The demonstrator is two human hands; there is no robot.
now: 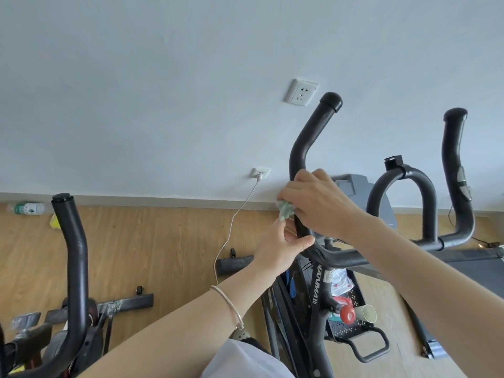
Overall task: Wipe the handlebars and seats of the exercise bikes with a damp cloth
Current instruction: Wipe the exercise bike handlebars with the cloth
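A black exercise bike handlebar rises in the middle of the view, its left horn bending up to a capped end. My right hand wraps around that horn just above the bend and presses a pale green cloth against it. My left hand grips the bar just below, thumb over the tube, fingers touching the cloth's lower edge. The same handlebar's right horn and centre loop stand to the right. A second bike's handlebar stands at the left. No seat is in view.
A white wall with two sockets is behind the bikes; a white cable hangs from the lower one. A water bottle lies by the skirting. A grey treadmill and a perforated tray with a cup are at right.
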